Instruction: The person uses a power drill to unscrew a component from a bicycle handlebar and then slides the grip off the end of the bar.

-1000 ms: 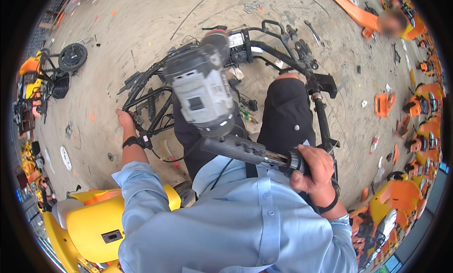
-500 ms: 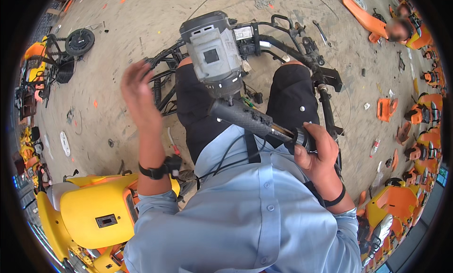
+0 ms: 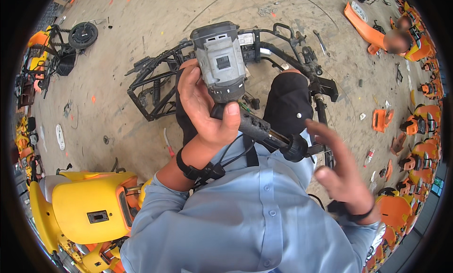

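A grey-and-black cordless drill (image 3: pixel 222 63) stands between my knees, its collar toward me. Below the collar, a black textured handlebar grip (image 3: pixel 255 130) slants down to the right. It has a slot showing a brownish rod and ends in a round black ribbed piece (image 3: pixel 296 148). My left hand (image 3: pixel 207 117) closes around the grip's upper end; its fingers lie along the drill's left side and its thumb is across the grip. Its underside contact is hidden. To the right of the ribbed piece, my right hand (image 3: pixel 342 164) is open, fingers apart and slightly blurred, holding nothing.
A black scooter frame (image 3: pixel 146 96) lies on the concrete floor ahead, around my knees. A wrench (image 3: pixel 320 41) lies beyond it on the right. Yellow scooter bodywork (image 3: pixel 92 209) stands close on my left. Orange parts (image 3: pixel 380 119) line the right side, and a wheel (image 3: pixel 83 35) sits far left.
My left hand has come in from the left to the grip beside the drill. My right hand has let go of the ribbed end and moved right and down, opening.
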Demonstrator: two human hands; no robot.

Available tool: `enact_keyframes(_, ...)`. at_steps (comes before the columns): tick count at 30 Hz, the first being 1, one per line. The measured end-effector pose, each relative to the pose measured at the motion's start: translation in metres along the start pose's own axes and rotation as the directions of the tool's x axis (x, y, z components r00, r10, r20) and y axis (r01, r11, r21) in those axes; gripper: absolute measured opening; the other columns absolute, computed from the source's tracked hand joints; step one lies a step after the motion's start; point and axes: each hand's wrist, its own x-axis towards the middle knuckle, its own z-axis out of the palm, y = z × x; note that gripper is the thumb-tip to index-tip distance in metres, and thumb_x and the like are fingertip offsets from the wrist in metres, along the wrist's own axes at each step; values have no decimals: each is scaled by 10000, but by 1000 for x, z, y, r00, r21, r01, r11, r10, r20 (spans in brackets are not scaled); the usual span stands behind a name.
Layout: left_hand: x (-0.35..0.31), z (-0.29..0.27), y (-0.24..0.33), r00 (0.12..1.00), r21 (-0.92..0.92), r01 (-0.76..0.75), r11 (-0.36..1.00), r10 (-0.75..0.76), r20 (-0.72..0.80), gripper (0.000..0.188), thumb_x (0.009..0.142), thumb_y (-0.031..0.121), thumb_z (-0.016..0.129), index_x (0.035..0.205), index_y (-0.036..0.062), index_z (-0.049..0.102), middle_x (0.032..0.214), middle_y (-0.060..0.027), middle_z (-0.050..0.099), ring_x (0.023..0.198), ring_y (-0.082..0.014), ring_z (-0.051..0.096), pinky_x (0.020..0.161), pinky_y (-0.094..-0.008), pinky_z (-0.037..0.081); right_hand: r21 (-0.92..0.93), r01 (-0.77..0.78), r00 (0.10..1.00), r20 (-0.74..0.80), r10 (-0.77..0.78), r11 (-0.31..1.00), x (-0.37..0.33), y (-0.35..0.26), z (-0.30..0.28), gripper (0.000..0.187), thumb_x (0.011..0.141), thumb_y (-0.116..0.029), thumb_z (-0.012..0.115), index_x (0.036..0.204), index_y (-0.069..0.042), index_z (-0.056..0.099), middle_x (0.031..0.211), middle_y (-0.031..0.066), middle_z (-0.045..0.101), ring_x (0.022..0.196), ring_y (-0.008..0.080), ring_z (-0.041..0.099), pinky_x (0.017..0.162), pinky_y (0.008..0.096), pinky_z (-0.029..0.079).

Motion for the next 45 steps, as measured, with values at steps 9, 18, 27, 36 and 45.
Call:
enact_keyframes(9, -4, -3, 5, 1000, 105, -15, 994, 14, 13, 737, 993, 337, 489, 1501, -96, 178, 1483, -304, 341, 1344, -371, 435, 1116, -488, 372, -533, 420, 895, 108, -434, 734, 190, 12, -1, 726, 763, -112, 803, 1411, -54, 482, 1274, 154, 629, 1219, 336, 586, 997, 413, 483)
enact_keyframes(18, -32, -15, 6, 999, 172, -40, 984, 35, 31, 659, 996, 333, 425, 1491, -61, 241, 1500, -308, 318, 1322, -376, 458, 1103, -502, 389, -261, 817, 572, 264, -776, 514, 258, 41, 69, 718, 658, -70, 814, 1306, -91, 504, 1253, 114, 602, 1176, 366, 580, 996, 439, 474)
enact_keyframes(27, -21, 3, 19, 998, -113, -2, 994, 8, 57, 806, 987, 361, 512, 1539, -94, 142, 1497, -331, 343, 1357, -382, 446, 1136, -482, 369, -705, 678, 601, 368, -710, 208, 202, 0, 14, 437, 707, -84, 715, 1102, -47, 533, 950, 88, 662, 915, 302, 663, 833, 406, 516)
enact_keyframes(36, -32, -7, 22, 987, -200, 88, 976, -59, 147, 770, 1009, 350, 481, 1524, -120, 152, 1479, -307, 403, 1321, -356, 511, 1123, -464, 410, -942, 296, 823, 334, -460, -155, 114, -48, 20, 242, 739, -109, 616, 942, -43, 501, 716, 24, 507, 683, 193, 570, 665, 316, 467)
enact_keyframes(45, -39, -27, 9, 989, -125, 18, 992, 0, 149, 1031, 893, 572, 636, 1511, -86, 137, 1452, -212, 360, 1277, -281, 462, 1033, -420, 439, -795, 423, 778, 564, -276, -433, 131, -79, 54, 207, 762, -204, 644, 903, -85, 550, 716, -7, 524, 695, 151, 579, 654, 295, 436)
